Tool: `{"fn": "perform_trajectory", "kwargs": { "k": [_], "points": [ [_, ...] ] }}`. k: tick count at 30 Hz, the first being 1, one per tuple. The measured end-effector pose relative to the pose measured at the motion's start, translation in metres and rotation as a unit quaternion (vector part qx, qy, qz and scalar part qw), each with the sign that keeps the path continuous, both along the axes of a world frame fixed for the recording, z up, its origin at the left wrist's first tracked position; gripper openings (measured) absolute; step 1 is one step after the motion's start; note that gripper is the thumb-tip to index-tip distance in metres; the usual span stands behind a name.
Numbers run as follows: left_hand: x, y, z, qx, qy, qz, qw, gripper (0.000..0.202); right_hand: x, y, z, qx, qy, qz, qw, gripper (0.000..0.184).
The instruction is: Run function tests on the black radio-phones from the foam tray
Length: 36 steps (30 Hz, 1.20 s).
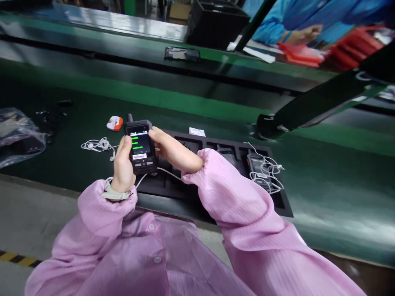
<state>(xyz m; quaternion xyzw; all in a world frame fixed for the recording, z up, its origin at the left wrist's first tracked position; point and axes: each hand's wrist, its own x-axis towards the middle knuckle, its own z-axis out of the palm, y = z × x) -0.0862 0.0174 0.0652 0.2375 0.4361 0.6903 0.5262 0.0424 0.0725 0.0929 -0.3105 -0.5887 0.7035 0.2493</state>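
A black handheld radio with a stubby antenna is held up over the bench, its lit screen showing green bars. My left hand is closed around its left side, thumb along the edge. At the upper right side of the radio, my right hand grips it with the thumb by the screen; the other fingers are mostly hidden behind. A white cable runs below the radio. White earphones lie left of my left hand. Beneath my right forearm is a black foam tray with compartments.
More devices sit in the tray, one radio under a coiled white cable. An orange-and-white object and a plastic bag are at left. A dark post slants at right. Across the bench are a co-worker's blue sleeves.
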Motion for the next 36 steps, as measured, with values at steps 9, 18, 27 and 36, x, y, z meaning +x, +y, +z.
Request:
{"fn": "perform_trajectory", "kwargs": {
  "k": [9,18,27,36],
  "points": [
    [0.054,0.057,-0.022,0.042,0.084,-0.148,0.985,0.032,0.065,0.019,-0.032,-0.039,0.064,-0.112,0.991,0.050],
    [0.047,0.060,-0.026,0.033,0.063,-0.198,0.978,0.035,0.064,0.020,-0.048,0.023,0.099,-0.123,0.987,0.071],
    [0.040,0.060,-0.037,0.050,0.067,-0.206,0.975,0.032,0.056,0.016,-0.057,-0.056,0.149,-0.126,0.979,0.068],
    [0.039,0.062,-0.040,0.076,0.095,-0.206,0.971,0.035,0.056,0.017,-0.061,-0.008,0.133,-0.145,0.980,0.060]
  ]
}}
